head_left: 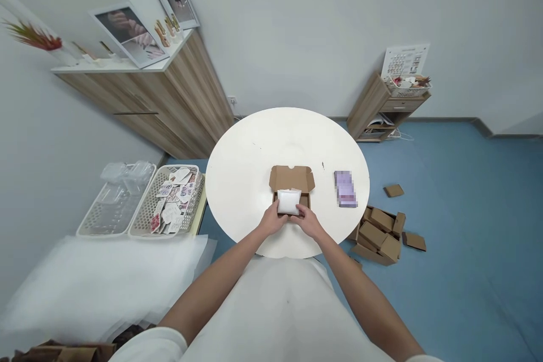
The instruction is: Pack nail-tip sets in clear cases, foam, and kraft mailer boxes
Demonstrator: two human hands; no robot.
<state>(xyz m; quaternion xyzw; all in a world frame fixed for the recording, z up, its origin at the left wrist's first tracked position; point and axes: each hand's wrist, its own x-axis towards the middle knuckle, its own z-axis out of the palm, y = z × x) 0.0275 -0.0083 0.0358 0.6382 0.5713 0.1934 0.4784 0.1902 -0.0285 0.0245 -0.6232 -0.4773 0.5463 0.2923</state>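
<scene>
Head view, hands (272,219) (309,222) at packet (289,201), box (292,178) part-hidden

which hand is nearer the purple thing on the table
Right. The right hand lies left of the purple thing, at the right side of the white packet; the left hand is farther left, at its left side.
</scene>
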